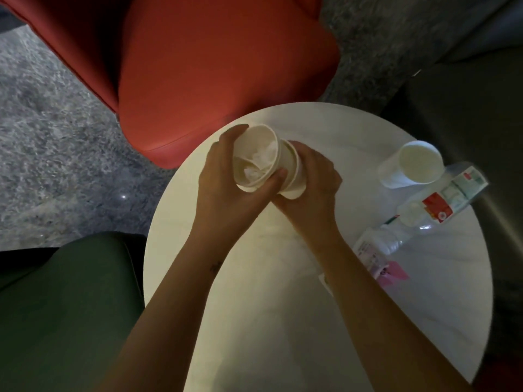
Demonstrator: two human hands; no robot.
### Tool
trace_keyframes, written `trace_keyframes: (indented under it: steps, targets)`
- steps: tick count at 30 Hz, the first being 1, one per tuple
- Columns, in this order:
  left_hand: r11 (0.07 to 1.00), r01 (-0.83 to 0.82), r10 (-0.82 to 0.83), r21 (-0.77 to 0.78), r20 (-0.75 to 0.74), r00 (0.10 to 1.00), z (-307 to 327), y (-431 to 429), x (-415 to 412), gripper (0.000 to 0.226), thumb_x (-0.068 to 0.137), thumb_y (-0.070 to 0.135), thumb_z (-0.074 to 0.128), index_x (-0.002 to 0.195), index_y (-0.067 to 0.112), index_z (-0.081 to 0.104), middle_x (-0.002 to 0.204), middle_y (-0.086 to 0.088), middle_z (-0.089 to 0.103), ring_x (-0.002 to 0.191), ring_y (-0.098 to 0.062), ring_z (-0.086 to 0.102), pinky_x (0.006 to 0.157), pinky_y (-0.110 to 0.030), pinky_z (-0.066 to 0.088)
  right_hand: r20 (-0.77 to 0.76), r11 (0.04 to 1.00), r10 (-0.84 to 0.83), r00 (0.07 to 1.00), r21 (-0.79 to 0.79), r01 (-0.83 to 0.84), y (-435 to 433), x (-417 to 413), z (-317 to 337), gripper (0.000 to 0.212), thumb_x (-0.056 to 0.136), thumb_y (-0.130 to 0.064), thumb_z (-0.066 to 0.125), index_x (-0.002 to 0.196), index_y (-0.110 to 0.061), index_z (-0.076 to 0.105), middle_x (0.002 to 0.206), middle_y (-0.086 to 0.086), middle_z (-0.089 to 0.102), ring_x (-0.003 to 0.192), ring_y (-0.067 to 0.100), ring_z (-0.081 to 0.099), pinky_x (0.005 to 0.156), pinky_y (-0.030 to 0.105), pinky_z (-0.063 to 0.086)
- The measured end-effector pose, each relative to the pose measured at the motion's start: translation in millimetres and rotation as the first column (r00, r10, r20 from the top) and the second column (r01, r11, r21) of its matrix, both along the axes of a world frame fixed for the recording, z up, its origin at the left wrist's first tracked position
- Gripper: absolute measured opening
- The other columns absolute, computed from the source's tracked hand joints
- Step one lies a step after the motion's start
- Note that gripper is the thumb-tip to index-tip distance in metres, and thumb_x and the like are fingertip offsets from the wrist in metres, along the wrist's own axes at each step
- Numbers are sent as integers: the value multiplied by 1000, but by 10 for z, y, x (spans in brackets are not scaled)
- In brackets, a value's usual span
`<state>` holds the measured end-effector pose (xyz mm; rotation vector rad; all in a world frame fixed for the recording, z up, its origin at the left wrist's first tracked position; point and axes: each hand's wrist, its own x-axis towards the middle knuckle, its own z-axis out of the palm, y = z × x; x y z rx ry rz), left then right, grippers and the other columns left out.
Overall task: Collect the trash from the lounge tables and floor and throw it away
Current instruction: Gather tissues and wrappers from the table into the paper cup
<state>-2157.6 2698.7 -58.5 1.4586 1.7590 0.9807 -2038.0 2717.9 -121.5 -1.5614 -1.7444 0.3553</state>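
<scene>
Above a round white table [254, 321], my left hand [223, 182] grips a white paper cup [256, 157] that has crumpled tissue inside. My right hand [314, 182] holds a second white paper cup [293, 176], pressed against the first one's side. A third paper cup [410, 165] lies tilted at the table's right. Beside it lie two clear plastic bottles, one with a red and green label [441, 199], the other with a pink label [379, 250].
A red armchair [212, 66] stands beyond the table. A green seat [70, 306] is at the lower left and a dark chair [467, 114] at the right. Grey carpet [56, 154] covers the floor.
</scene>
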Motion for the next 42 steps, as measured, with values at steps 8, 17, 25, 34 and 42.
trace_keyframes:
  steps: [8,17,25,34,42]
  targets:
    - [993,106,-106,-46,-9,994,-103,17,370,73,68,36,79,128,15,44,118,10,48,102,-2,45,79,5,31,18,979,10,1000,-204,-6,-122,277,108,73,61,-28,84,125,-12,52,122,7,58,114,23,53,98,40,41]
    - [997,57,-60,-42,-63,996,-134,-32,608,73,68,40,75,130,24,41,124,4,51,98,1,42,72,3,31,86,761,-636,766,-89,642,-86,1000,-6,93,61,-24,84,137,-7,33,146,18,30,135,34,26,110,46,20]
    - [995,86,-87,-41,-14,996,-39,-87,740,73,66,42,73,129,21,44,121,4,53,107,-10,50,80,-13,38,174,737,-625,761,-188,649,190,1352,-205,88,69,-40,76,140,-14,29,139,10,43,129,28,38,107,44,23]
    - [992,104,-107,76,43,993,142,-164,798,64,72,45,67,128,25,42,121,14,51,108,-1,51,89,-26,49,-146,983,-163,976,-105,148,-332,876,24,98,56,-17,87,134,-20,27,120,12,57,110,27,55,92,54,47]
    - [959,283,-282,-8,-92,955,-116,-380,837,75,73,37,73,135,15,37,130,-5,44,103,-2,42,81,3,34,-480,987,-56,875,-160,-25,-689,608,224,73,71,-39,64,132,-31,24,123,-12,49,111,12,53,89,42,53]
